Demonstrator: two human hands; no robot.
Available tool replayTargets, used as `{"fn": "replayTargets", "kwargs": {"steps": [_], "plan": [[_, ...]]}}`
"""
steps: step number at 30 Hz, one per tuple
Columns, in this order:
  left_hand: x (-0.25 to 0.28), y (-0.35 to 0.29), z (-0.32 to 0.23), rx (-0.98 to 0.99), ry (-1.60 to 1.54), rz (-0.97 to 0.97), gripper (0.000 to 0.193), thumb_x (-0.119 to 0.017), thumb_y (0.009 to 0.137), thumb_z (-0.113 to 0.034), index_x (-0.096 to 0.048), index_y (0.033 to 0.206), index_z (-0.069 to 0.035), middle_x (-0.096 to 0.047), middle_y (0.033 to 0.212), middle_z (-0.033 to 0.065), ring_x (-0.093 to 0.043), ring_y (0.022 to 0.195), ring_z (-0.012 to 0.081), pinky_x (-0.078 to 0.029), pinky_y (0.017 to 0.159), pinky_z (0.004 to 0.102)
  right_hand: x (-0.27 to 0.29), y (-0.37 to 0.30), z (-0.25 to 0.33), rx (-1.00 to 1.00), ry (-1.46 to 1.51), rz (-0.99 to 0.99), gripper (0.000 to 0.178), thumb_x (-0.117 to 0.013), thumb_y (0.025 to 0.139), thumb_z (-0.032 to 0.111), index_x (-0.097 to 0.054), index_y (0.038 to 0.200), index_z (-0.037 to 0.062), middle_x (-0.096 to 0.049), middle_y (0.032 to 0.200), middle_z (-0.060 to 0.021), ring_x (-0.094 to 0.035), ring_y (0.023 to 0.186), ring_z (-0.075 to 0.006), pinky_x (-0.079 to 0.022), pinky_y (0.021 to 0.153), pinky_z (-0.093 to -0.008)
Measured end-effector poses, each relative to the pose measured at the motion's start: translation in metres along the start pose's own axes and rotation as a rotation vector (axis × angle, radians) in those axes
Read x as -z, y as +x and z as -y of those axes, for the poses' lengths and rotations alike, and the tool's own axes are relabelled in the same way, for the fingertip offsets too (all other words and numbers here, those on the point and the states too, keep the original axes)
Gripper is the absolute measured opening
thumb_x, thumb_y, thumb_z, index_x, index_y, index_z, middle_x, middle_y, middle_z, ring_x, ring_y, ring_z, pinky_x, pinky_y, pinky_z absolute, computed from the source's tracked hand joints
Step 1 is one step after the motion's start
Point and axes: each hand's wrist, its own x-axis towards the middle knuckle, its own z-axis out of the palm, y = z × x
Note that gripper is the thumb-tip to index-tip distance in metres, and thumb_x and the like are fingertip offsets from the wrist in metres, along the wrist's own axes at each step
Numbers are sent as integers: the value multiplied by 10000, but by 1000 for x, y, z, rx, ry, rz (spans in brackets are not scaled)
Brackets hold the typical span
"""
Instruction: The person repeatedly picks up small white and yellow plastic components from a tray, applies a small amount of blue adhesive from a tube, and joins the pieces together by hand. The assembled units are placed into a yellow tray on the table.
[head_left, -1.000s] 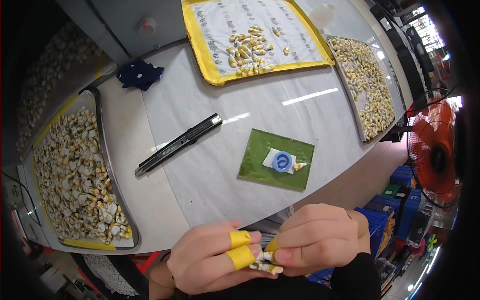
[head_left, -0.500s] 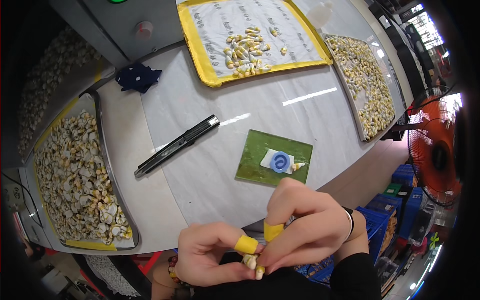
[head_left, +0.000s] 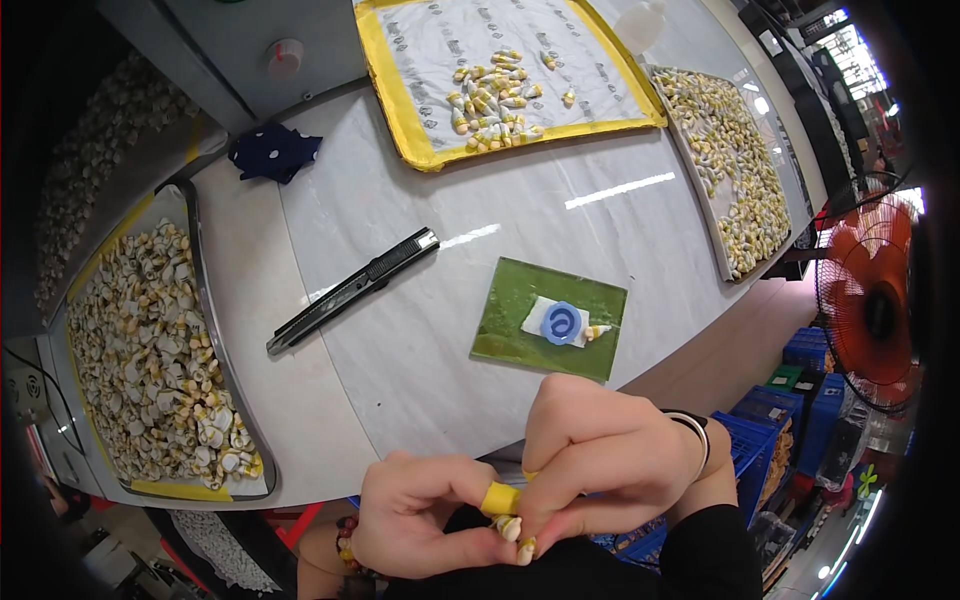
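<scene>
My left hand (head_left: 415,520), a yellow band on its index finger, pinches a small white-and-yellow moulded piece (head_left: 509,528) between thumb and forefinger. Pressed up against it, my right hand (head_left: 610,455) is closed with its fingertips on a second small yellow-and-white piece (head_left: 526,551), just below the first. Fingers cover most of both pieces, so their exact kind is unclear. Beyond my hands lies a green cutting board (head_left: 505,310), bearing a blue round cap (head_left: 562,323) on a white patch and a similar small piece (head_left: 597,331) beside it.
A black utility knife (head_left: 352,290) lies mid-table. Heaped pieces fill the left tray (head_left: 271,470) and the right tray (head_left: 722,262). At the back, a yellow-edged tray (head_left: 412,150) holds a loose group. A dark dotted cloth (head_left: 275,152) sits far left; an orange fan (head_left: 880,300) stands right.
My right hand has shifted slightly down and left, its knuckles drawing back from the green board. The two small pieces have turned a little between my fingers.
</scene>
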Motion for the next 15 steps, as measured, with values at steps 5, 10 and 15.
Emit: {"fn": "replayTargets", "kwargs": {"steps": [5, 10, 15], "plan": [[0, 0, 0, 13, -78, 6, 229, -731, 766, 3, -600, 950, 41, -660, 884, 106, -641, 810, 135, -502, 738, 254, -8, -5, -9, -29, 233, -72, 176, -777, 737, 132, -672, 858, 58, -570, 820, -42, -530, 709, -214, -418, 622, -313], [-2, 1, -2, 23, -115, -3, 239, -735, 762, 4, -598, 955, 41, -662, 901, 105, -646, 829, 139, -501, 743, 251, -8, -6, -8, -41, 242, -79, 161, -766, 751, 115, -661, 852, 46, -574, 822, -49, -535, 713, -221, -426, 628, -320], [0, 1, -2, 54, -5, 20, 212, -746, 759, -18, -613, 919, 24, -673, 860, 91, -649, 786, 116, -498, 712, 227, -5, -4, -2, -47, 156, 8, 149, -739, 772, 102, -643, 854, 23, -570, 815, -58, -535, 706, -215, -423, 606, -312]]}}
